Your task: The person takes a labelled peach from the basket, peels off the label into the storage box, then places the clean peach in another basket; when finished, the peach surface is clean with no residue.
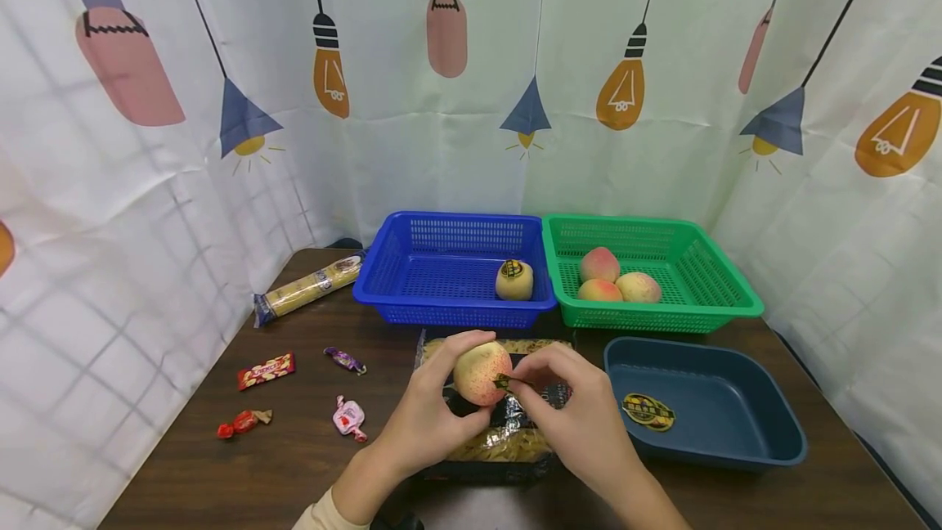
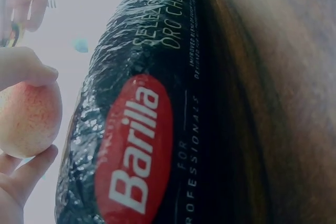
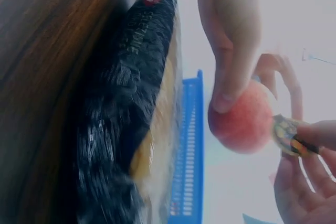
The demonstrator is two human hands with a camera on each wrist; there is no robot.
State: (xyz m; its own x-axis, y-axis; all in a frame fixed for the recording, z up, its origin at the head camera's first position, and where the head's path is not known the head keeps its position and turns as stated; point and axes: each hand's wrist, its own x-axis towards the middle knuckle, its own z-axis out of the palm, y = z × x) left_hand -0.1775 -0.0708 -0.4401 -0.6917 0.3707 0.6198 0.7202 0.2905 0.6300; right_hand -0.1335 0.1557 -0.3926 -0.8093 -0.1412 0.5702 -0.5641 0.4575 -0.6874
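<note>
My left hand (image 1: 427, 419) holds a pale yellow and pink peach (image 1: 477, 379) between thumb and fingers, above a black pasta bag (image 1: 515, 445) marked Barilla. At the peach's right side, my right hand (image 1: 589, 407) pinches a black and gold sticker (image 3: 284, 134) between thumb and finger. The sticker touches or nearly touches the fruit; whether it still clings there I cannot tell. In the left wrist view the peach (image 2: 31, 121) shows at the left edge, beside the large bag (image 2: 136, 145).
A blue basket (image 1: 449, 311) holds one stickered peach (image 1: 514, 280); beside it, a green basket (image 1: 655, 319) contains three peaches. Stickers (image 1: 648, 413) lie in the dark blue tray (image 1: 728, 411) at right. Several wrapped sweets and a long yellow packet (image 1: 312, 285) lie at left.
</note>
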